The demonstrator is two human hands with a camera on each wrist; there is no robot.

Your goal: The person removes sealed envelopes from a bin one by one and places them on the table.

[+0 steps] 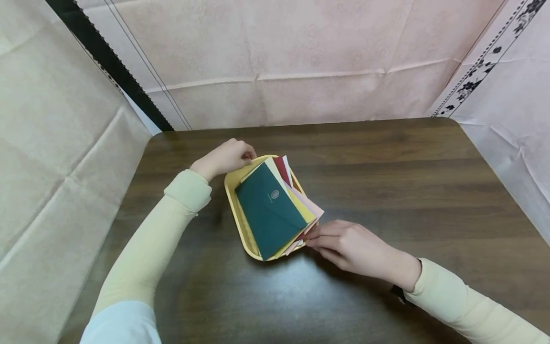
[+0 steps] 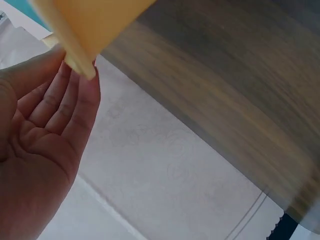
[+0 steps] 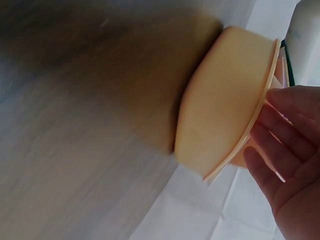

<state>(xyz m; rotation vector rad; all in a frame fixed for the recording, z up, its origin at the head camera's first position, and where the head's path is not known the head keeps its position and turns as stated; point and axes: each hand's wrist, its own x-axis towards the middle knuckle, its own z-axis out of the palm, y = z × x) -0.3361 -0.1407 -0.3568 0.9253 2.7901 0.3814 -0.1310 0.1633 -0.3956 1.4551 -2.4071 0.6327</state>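
Sleeves, two: the left sleeve (image 1: 142, 253), pale yellow-green, ended in a light blue part (image 1: 122, 325) toward the wearer; the right sleeve (image 1: 464, 296), pale yellow-green, lay beside a dark band (image 1: 398, 292) at the wrist.

Tray (image 1: 233, 180), one, yellow, rounded corners: sat at an angle on the table (image 1: 386, 181), between the two hands. Table: brown, wood-grained.

Envelopes, stacked in the tray: a green envelope (image 1: 272, 215) lay uppermost, bearing a small round seal (image 1: 275, 194); yellow, pink and red edges showed from beneath, some jutting past the tray's right side.

Left hand (image 1: 226, 156), at the tray's far left corner: thumb and fingers pinched the rim.

Right hand (image 1: 350, 248), at the near right corner: fingers were close together, tips at the rim; whether they pinched it or an envelope could not be told.

Cloth (image 1: 301, 57): pale, creased, hung behind the table.
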